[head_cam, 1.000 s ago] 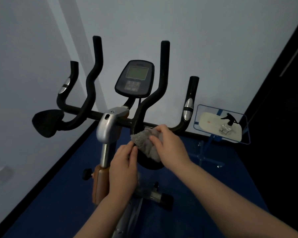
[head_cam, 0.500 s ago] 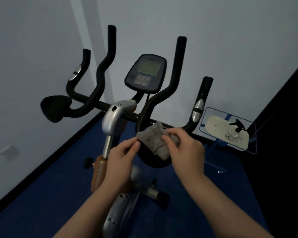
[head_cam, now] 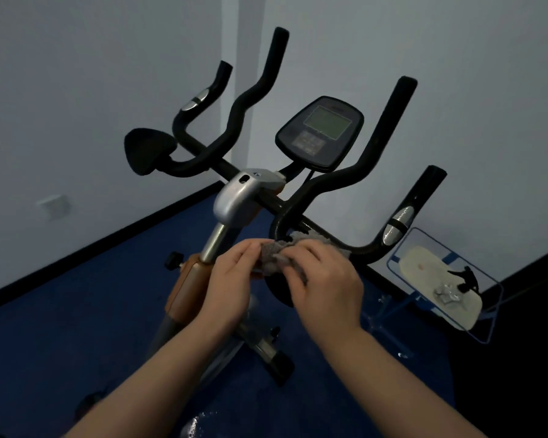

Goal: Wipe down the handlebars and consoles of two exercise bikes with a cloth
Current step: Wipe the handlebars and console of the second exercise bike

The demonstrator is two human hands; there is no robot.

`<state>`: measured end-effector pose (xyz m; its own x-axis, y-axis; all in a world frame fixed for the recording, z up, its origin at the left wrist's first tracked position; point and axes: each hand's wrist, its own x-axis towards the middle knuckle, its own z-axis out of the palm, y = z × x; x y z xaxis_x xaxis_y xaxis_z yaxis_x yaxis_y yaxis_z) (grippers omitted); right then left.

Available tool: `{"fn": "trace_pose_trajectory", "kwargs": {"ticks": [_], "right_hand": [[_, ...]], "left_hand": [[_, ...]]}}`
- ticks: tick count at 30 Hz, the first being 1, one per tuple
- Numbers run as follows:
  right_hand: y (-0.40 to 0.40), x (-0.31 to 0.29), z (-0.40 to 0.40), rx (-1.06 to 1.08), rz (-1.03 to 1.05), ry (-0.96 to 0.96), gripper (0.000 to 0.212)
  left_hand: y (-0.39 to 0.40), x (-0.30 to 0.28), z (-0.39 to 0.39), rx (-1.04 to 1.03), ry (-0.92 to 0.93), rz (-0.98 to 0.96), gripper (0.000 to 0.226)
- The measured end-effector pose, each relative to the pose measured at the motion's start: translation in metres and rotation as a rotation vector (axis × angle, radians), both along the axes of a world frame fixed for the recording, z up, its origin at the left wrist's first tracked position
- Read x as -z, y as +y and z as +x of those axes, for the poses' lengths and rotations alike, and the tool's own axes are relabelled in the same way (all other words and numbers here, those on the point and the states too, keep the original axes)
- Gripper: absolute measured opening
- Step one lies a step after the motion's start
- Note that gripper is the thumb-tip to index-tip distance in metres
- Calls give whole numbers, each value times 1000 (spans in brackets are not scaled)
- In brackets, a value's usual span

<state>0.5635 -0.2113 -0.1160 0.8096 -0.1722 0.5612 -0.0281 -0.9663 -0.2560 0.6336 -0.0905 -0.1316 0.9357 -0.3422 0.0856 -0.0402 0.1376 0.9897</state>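
The head view looks down on a black exercise bike (head_cam: pixel 234 200) standing on a blue floor (head_cam: pixel 76 311) near the corner of a pale room. Both hands meet just in front of the low curve of the black tubular handlebars (head_cam: pixel 310 197). The left hand (head_cam: pixel 227 286) pinches one end of a small grey fluffy cloth (head_cam: pixel 274 252) between thumb and fingers, and the right hand (head_cam: pixel 325 279) has its fingers curled over the other end; the cloth is bunched between them and seems to touch the bar at its upper edge, though contact is hard to confirm.

The step in hand looks like gathering or refolding the cloth at the bar, with wiping of this bike under way or about to start. The next move probably calls for one hand to wrap the cloth round the tube and slide it along each upright grip, then across the dark oval console with its greenish screen (head_cam: pixel 320 134).

Much is uncertain. Only one bike shows; the second is out of frame. How much of the bars is already clean cannot be judged. The right hand covers most of the cloth. At the right edge a pale oval tray on a blue stand (head_cam: pixel 424 270) carries a dark spray bottle (head_cam: pixel 467 278) and something shiny and crumpled, too blurred to name.
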Motion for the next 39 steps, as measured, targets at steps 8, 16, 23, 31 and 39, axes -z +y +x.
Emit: {"fn": "trace_pose_trajectory", "kwargs": {"ticks": [8,16,23,31,39], "right_hand": [[-29,-10,6,-191,13,91,15],[-22,-16,10,-192,31,160,17],[-19,-16,3,-187,13,182,15],[-17,-17,-8,-260,-71,258,16],[-20,-20,-20,-333,153,342,15]], "left_hand": [[-6,8,1,-29,-14,-23,31],[-11,9,0,-46,24,-37,28],[-8,8,2,-33,-1,-15,29],[-7,9,3,0,-6,6,28],[-22,7,5,-32,-41,20,18]]}}
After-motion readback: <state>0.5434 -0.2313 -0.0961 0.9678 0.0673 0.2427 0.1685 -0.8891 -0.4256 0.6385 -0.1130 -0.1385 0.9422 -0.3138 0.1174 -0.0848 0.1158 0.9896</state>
